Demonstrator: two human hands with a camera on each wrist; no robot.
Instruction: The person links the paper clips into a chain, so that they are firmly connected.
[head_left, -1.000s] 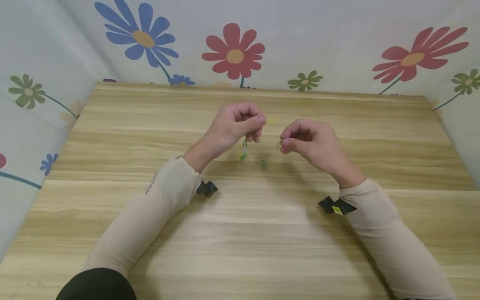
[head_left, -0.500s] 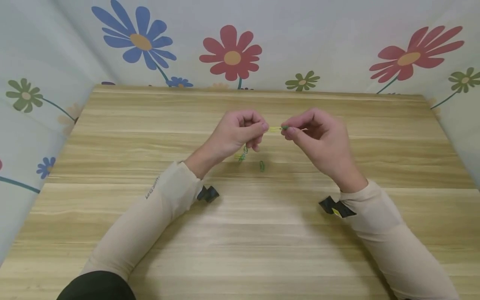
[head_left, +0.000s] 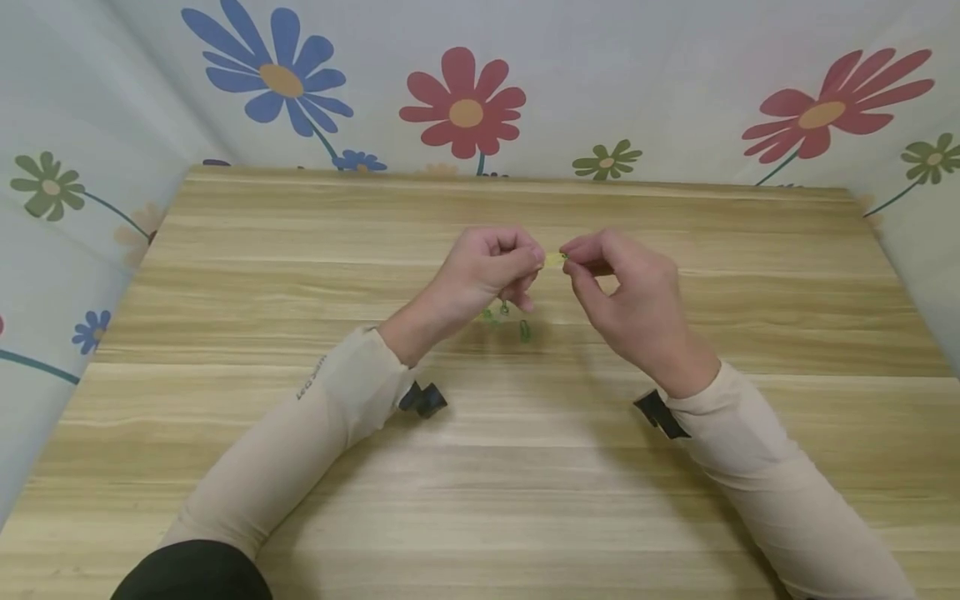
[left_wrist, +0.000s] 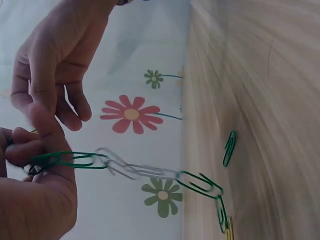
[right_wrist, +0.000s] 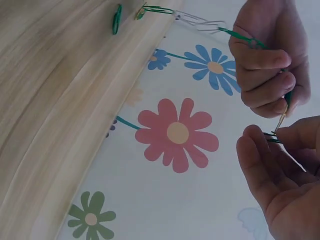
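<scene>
My left hand point(head_left: 498, 265) grips a chain of linked paper clips point(left_wrist: 150, 171), which hangs from its curled fingers. Green and silver clips alternate along it, and the low end with a yellow clip point(left_wrist: 230, 231) is down by the table. From the left fingertips a yellow paper clip point(right_wrist: 282, 119) sticks out toward my right hand point(head_left: 637, 304). Thumb and index finger of that hand pinch a dark green paper clip point(right_wrist: 273, 140) at the yellow clip's tip. Whether the two are hooked together I cannot tell. On the table below lies a loose green paper clip point(head_left: 525, 331).
The wood-grain table point(head_left: 480, 500) spreads under both forearms. Behind it hangs a white cloth point(head_left: 675, 75) printed with flowers. A small black camera mount sits on each wrist point(head_left: 423, 400).
My right hand has come in from the right with the green clip and met the yellow clip. My left hand has shifted slightly right and nearer; the chain swings below it.
</scene>
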